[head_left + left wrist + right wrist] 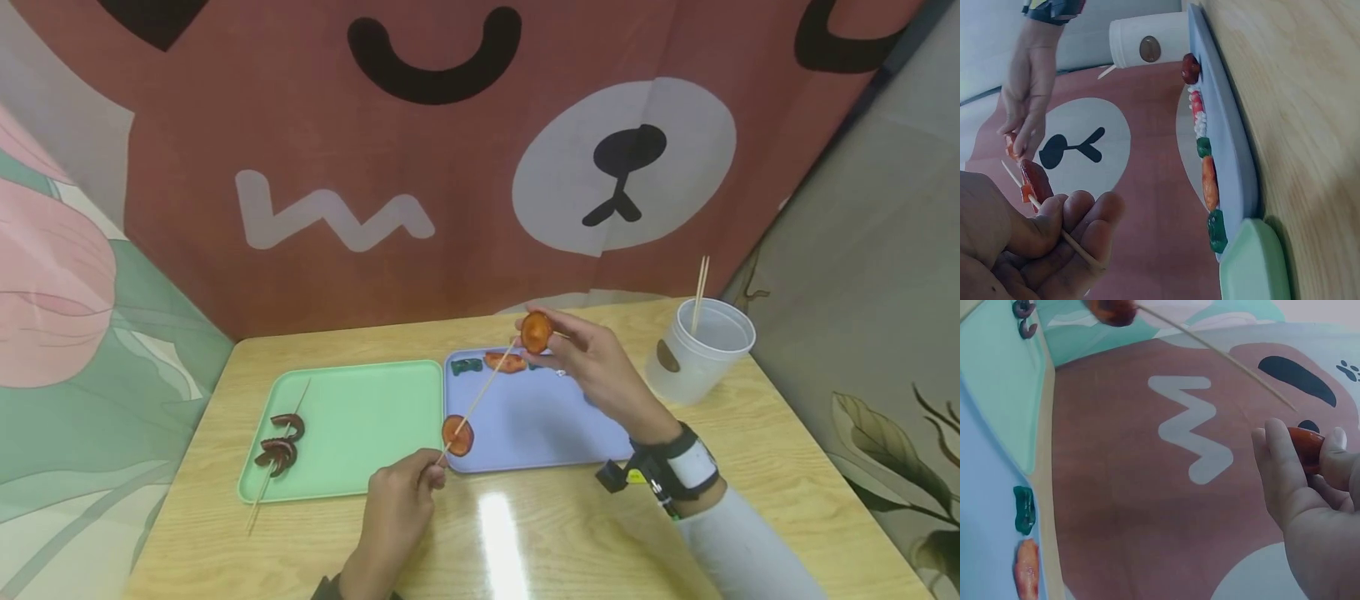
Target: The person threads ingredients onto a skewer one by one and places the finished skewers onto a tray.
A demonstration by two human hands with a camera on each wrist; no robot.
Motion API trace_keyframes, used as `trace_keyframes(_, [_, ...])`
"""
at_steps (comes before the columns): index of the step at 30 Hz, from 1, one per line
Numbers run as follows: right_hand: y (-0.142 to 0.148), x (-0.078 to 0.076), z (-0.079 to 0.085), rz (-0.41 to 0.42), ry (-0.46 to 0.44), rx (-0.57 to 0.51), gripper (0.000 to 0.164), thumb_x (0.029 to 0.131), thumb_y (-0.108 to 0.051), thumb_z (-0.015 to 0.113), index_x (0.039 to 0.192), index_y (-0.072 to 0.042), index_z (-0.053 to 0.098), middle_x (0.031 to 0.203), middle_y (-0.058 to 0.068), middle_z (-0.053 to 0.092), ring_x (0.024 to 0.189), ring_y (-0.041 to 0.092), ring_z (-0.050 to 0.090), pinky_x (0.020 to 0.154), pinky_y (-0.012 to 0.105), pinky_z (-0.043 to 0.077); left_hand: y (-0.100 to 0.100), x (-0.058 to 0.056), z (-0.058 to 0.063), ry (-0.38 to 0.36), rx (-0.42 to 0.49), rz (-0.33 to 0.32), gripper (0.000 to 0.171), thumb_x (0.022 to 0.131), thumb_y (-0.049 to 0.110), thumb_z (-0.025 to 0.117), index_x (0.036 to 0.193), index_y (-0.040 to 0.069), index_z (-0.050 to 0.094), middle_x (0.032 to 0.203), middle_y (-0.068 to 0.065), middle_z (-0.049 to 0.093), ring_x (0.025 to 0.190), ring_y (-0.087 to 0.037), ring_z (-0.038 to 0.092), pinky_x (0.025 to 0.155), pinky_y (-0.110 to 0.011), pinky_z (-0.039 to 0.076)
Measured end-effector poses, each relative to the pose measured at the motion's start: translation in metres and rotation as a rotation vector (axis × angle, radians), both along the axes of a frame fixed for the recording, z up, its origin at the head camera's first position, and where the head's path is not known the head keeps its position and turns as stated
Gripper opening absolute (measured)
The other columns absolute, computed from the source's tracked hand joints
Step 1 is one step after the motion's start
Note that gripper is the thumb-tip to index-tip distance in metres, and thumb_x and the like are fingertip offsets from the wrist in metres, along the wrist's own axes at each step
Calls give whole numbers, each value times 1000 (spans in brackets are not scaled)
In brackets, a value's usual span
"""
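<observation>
My left hand (401,500) pinches the lower end of a thin wooden skewer (487,388) between thumb and fingers. A round, glossy orange-brown food piece (457,435) is threaded on the skewer, just above that hand. My right hand (600,367) holds a second, similar round piece (536,332) in its fingertips, over the blue tray's (525,454) back edge. In the right wrist view, the pointed skewer tip (1295,410) is close to the held piece (1305,449), with a small gap between them.
On the left, a green tray (360,433) carries a skewer with dark red curled pieces (279,454). Along the blue tray's back lie a green piece (467,366) and an orange piece (505,362). A whitish cup (693,358) with skewers (700,292) stands at the right.
</observation>
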State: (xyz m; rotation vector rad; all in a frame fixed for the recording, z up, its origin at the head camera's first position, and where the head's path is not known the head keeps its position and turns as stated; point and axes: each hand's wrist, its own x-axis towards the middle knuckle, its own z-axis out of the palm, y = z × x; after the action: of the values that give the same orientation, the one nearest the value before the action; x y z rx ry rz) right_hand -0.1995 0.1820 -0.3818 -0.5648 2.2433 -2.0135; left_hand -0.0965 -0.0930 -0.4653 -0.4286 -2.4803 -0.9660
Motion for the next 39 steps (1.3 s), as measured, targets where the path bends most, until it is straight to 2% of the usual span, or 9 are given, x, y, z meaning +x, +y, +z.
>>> trace_keyframes(5, [-5, -3, 4, 45, 19, -22, 49, 104, -19, 59, 152, -13, 49, 147, 17, 56, 125, 19, 65, 97, 36, 62, -2, 0, -3, -1, -21, 29, 18, 76, -14, 78, 85, 2, 75, 74, -5, 77, 63, -11, 74, 62, -12, 61])
trace_keyframes(13, [-6, -3, 9, 130, -50, 14, 51, 102, -25, 61, 151, -16, 52, 146, 13, 58, 118, 27, 71, 97, 35, 62, -5, -1, -9, 92, -42, 48, 25, 71, -21, 78, 84, 0, 74, 78, -8, 78, 67, -16, 77, 65, -13, 61])
trace_keyframes(20, [0, -8, 9, 285, -93, -21, 53, 105, -24, 54, 153, -4, 44, 134, 28, 60, 111, 24, 73, 99, 39, 62, -7, 0, -11, 153, -61, 61, 31, 67, -25, 78, 85, 0, 74, 78, -8, 78, 67, -17, 77, 65, -16, 62])
trace_keyframes(25, [1, -10, 12, 284, -109, -26, 56, 105, -28, 54, 153, -2, 43, 148, 26, 52, 117, 22, 70, 98, 37, 62, -9, 1, -13, 161, -66, 73, 27, 69, -22, 79, 84, 1, 74, 78, -9, 78, 68, -19, 77, 65, -17, 63])
trace_keyframes(29, [2, -10, 14, 292, -117, 0, 54, 105, -27, 53, 153, -3, 44, 147, 26, 53, 115, 22, 72, 98, 38, 61, -10, 1, -15, 164, -70, 75, 23, 70, -17, 82, 83, 0, 74, 79, -11, 78, 70, -21, 78, 64, -17, 62])
trace_keyframes(33, [7, -9, 16, 265, -142, 47, 52, 106, -30, 53, 154, -11, 46, 144, 21, 58, 115, 26, 72, 101, 36, 60, -10, 1, -15, 146, -71, 81, 22, 71, -16, 81, 83, 0, 74, 80, -12, 78, 71, -22, 78, 64, -18, 63])
trace_keyframes(36, [12, -7, 18, 236, -160, 83, 50, 106, -33, 53, 154, -18, 48, 144, 17, 60, 117, 28, 71, 101, 29, 60, -10, 2, -15, 141, -73, 85, 23, 70, -16, 81, 84, 0, 74, 80, -12, 78, 71, -22, 78, 64, -19, 63])
trace_keyframes(37, [13, -7, 18, 233, -157, 95, 50, 106, -34, 53, 154, -20, 48, 142, 17, 61, 116, 28, 72, 94, 24, 62, -10, 2, -16, 144, -73, 87, 23, 70, -16, 82, 84, 1, 74, 80, -12, 78, 71, -22, 78, 64, -19, 63])
trace_keyframes(39, [14, -6, 19, 245, -158, 102, 50, 106, -33, 53, 154, -20, 48, 141, 17, 62, 116, 28, 72, 92, 23, 62, -10, 2, -16, 162, -72, 83, 24, 69, -17, 82, 84, 0, 74, 80, -12, 78, 70, -22, 78, 64, -19, 63])
